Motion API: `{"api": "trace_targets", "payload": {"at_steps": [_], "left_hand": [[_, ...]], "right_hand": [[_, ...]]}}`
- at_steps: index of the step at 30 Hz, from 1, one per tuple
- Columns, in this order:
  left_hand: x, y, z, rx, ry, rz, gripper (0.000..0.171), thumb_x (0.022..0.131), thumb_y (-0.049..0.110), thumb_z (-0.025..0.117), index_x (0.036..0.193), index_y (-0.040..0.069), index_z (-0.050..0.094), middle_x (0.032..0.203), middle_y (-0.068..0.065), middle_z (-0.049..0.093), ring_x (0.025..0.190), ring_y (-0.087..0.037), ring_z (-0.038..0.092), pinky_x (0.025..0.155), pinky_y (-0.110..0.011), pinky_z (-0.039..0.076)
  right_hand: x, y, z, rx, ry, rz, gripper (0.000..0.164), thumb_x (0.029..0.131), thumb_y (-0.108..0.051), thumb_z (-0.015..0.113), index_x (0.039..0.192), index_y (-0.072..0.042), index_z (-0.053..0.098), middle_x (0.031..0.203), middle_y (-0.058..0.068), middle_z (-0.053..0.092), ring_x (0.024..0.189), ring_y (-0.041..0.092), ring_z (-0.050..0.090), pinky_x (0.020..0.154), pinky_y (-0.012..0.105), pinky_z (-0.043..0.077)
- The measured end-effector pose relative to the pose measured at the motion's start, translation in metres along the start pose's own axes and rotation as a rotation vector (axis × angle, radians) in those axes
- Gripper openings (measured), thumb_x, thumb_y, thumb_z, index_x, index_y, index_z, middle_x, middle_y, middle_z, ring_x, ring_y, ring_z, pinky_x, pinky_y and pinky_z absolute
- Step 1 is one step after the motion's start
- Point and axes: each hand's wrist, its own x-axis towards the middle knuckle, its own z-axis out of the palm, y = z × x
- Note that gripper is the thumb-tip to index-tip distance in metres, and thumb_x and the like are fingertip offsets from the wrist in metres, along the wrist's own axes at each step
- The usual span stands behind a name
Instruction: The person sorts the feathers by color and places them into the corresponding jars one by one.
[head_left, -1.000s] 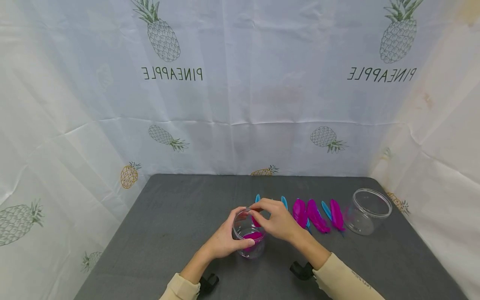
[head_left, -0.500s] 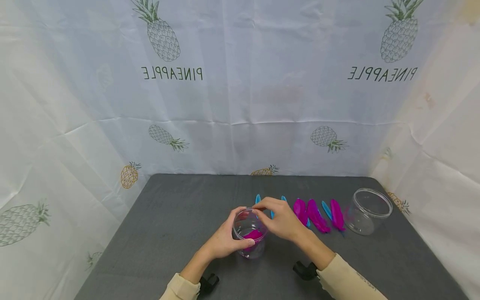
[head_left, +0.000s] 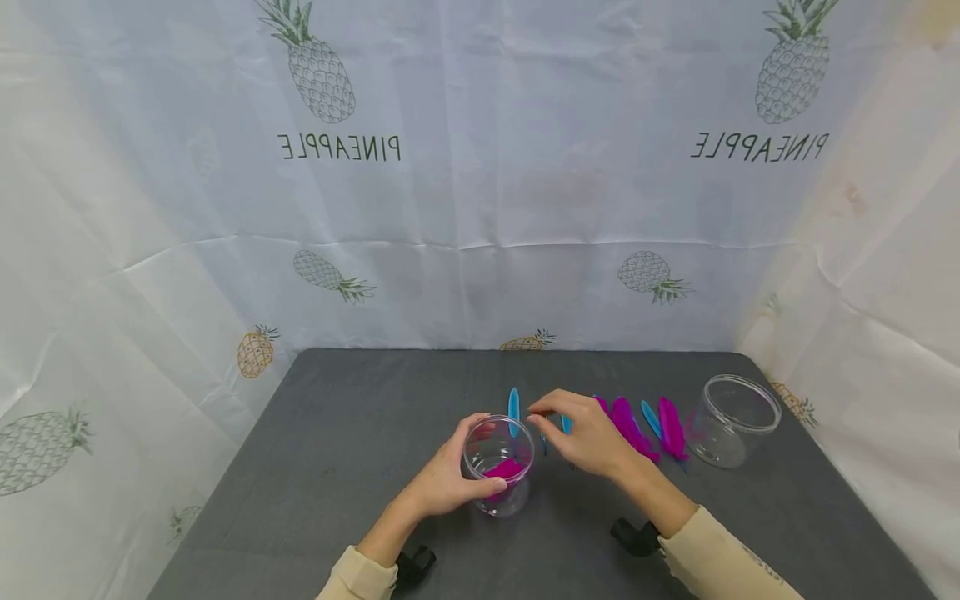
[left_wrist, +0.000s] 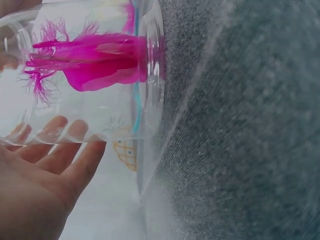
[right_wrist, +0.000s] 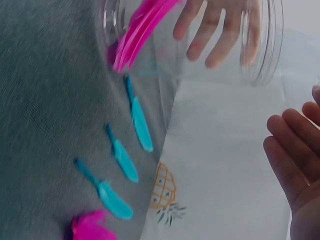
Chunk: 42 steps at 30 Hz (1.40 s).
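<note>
Near jar: the clear jar [head_left: 517, 496] stands on the dark table [head_left: 360, 433], a little below and right of the centre of the frame in the head view.
Left hand: the left hand [head_left: 448, 479] grips this jar from its left side, the thumb at the front of the wall; the left wrist view shows the other fingers spread behind the plastic.
Inside the jar: pink feathers [left_wrist: 100, 62] lean together; how many they are, I cannot tell.
Right hand: the right hand [head_left: 588, 433] hangs just right of the jar's rim, its fingers lightly bent; thumb and forefinger are near each other, with a small gap between the tips.
Blue feathers: in the right wrist view, three blue feathers [right_wrist: 122, 155] lie in a slanting row from the centre toward the lower left, the uppermost near the base of the jar.
Other pink feathers: right of the right hand in the head view, pink feathers [head_left: 630, 427] lie on the table, one partly hidden by this hand.
Second jar: another clear jar [head_left: 723, 442] stands at the right of the frame, just beside the last pink feather.
Background: a pale cloth [head_left: 480, 183] with printed pineapples and mirrored letters fills the upper frame.
</note>
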Motion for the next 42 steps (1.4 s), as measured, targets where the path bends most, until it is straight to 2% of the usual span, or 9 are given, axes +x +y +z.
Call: {"api": "trace_targets", "payload": {"at_steps": [10,15,20,28,35,42], "left_hand": [[0.001,-0.001,-0.003,0.022,0.0,0.009,0.098,0.083,0.043,0.082,0.157,0.014,0.025,0.153,-0.011,0.046,0.14,-0.024,0.044,0.114,-0.057,0.034],[0.003,0.0,-0.005,0.024,-0.017,0.018,0.096,0.083,0.045,0.081,0.157,0.02,0.025,0.153,-0.009,0.046,0.138,-0.03,0.045,0.112,-0.061,0.034],[0.004,-0.001,-0.006,0.016,-0.033,0.018,0.094,0.082,0.048,0.08,0.156,0.023,0.027,0.152,-0.011,0.046,0.137,-0.033,0.046,0.11,-0.06,0.037],[0.006,0.002,-0.005,0.036,-0.055,0.003,0.093,0.081,0.049,0.081,0.155,0.029,0.028,0.154,-0.01,0.045,0.136,-0.028,0.047,0.109,-0.061,0.036],[0.009,0.002,-0.005,0.021,-0.058,0.035,0.095,0.081,0.049,0.081,0.156,0.026,0.027,0.152,-0.012,0.046,0.136,-0.032,0.049,0.109,-0.059,0.038],[0.01,0.001,-0.005,-0.003,-0.05,0.079,0.096,0.081,0.049,0.082,0.156,0.019,0.029,0.151,-0.017,0.047,0.135,-0.038,0.049,0.111,-0.06,0.037]], "right_hand": [[-0.016,0.012,-0.015,-0.05,-0.019,0.048,0.022,0.087,-0.004,0.079,0.107,-0.013,0.075,0.1,-0.006,0.071,0.088,0.009,0.067,0.076,0.032,0.059],[-0.026,0.018,-0.022,-0.072,-0.033,0.115,0.023,0.087,-0.009,0.08,0.109,-0.014,0.075,0.104,-0.004,0.072,0.093,0.014,0.069,0.078,0.037,0.06],[-0.037,0.025,-0.026,-0.091,-0.067,0.144,0.029,0.087,-0.012,0.081,0.115,-0.012,0.073,0.113,-0.005,0.071,0.107,0.02,0.067,0.086,0.045,0.058],[-0.053,0.035,-0.033,-0.142,-0.126,0.211,0.036,0.088,-0.021,0.081,0.123,-0.014,0.071,0.122,-0.002,0.069,0.118,0.027,0.063,0.095,0.054,0.052],[-0.066,0.041,-0.039,-0.179,-0.219,0.302,0.047,0.09,-0.032,0.078,0.13,-0.009,0.067,0.132,0.005,0.064,0.128,0.032,0.056,0.102,0.058,0.047],[-0.076,0.05,-0.043,-0.188,-0.267,0.328,0.06,0.089,-0.04,0.078,0.138,-0.009,0.061,0.14,0.01,0.06,0.133,0.037,0.051,0.105,0.061,0.042]]}}
